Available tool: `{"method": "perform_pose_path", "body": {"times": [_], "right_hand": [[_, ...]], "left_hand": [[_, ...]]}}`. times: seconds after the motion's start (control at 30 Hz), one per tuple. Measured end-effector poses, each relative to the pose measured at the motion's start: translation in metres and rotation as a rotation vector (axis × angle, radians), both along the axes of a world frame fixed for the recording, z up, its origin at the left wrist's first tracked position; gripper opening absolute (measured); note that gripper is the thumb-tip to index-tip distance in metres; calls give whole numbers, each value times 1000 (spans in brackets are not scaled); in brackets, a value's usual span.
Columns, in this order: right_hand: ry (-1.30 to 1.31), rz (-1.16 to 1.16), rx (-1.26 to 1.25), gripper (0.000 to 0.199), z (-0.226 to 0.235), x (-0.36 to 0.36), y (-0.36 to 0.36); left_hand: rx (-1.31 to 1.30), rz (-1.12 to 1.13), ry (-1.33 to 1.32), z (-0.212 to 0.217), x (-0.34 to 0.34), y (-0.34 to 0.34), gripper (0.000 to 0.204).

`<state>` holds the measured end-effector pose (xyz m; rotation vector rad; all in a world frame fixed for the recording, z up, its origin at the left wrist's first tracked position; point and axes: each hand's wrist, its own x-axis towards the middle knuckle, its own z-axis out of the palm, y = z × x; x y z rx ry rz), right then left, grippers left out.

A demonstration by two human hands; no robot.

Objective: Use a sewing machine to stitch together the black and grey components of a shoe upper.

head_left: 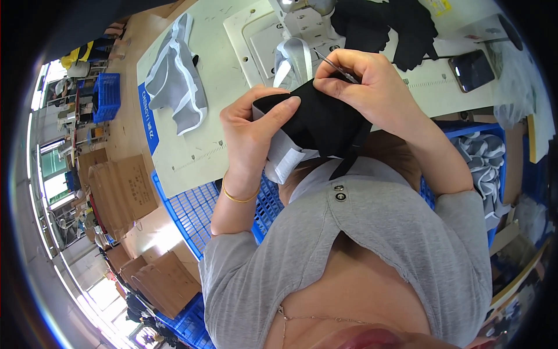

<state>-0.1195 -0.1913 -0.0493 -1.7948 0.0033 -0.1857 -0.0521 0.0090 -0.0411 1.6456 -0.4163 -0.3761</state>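
Observation:
A black fabric piece (328,125) with grey and white parts along its lower left side is held up between my hands, above the table's near edge. My left hand (247,125) pinches its left edge, thumb on top. With thumb and fingertips, my right hand (378,87) grips the upper edge. A slim pointed metal tool (332,63) is also held in that hand, its tip pointing up and left; its exact kind is partly hidden by my fingers. Just beyond, a grey piece with white edging (297,52) lies at the sewing machine (305,23).
On the pale table (209,142), a grey white-edged piece (174,78) lies left, black fabric pieces (378,26) far right, and a phone (472,71) at right. Blue crates flank me: one at left (195,212), another (499,136) holding grey pieces. Cardboard boxes (122,189) stand left.

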Motion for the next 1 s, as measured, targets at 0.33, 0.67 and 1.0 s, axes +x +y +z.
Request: {"method": "perform_pose_path", "body": {"times": [0.33,0.67,1.0], "right_hand": [[30,-17,50,13,3,-1,3],[26,-25,44,14,2,-2,2],[-13,-110,-44,13,-13,-10,-10]], "left_hand": [[11,-2,16,1,-1,0,12],[-2,-25,35,-2,0,1,11],[17,-24,-76,-1,0,4,7]]}}
